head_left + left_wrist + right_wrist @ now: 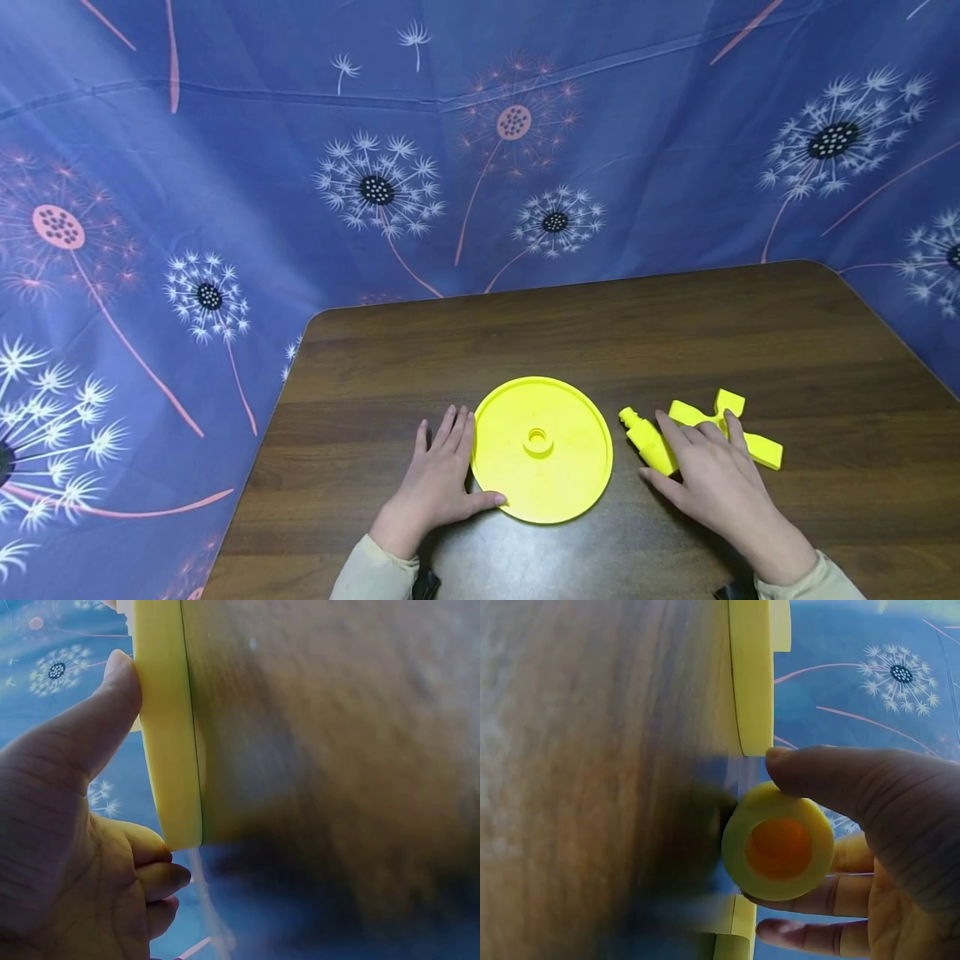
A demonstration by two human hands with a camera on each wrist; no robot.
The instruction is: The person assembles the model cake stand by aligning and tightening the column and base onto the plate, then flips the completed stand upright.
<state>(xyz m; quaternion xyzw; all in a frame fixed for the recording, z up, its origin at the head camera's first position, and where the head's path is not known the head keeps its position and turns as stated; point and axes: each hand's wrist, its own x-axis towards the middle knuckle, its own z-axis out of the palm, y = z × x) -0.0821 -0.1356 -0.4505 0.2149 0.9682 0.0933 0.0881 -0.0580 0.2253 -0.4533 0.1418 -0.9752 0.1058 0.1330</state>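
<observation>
A round yellow plate point(573, 479) with a raised rim and a small central ring lies flat on the wooden table. My left hand point(442, 483) rests along its left side, thumb at the near rim and fingers extended beside it. In the left wrist view, the thumb touches the plate's edge point(169, 772). My right hand point(716, 483) spreads over a yellow bottle-shaped piece point(647, 442), whose hollow round end point(739, 840) faces the right wrist camera. Thumb and index finger lie on either side of this piece. The outer fingers reach a yellow cross-shaped piece point(763, 450), partly hidden under the hand.
The brown wooden table point(600, 333) has rounded far corners. Behind and beside it hangs a blue cloth point(262, 150) with a dandelion print. Pale sleeves point(375, 571) cover both forearms.
</observation>
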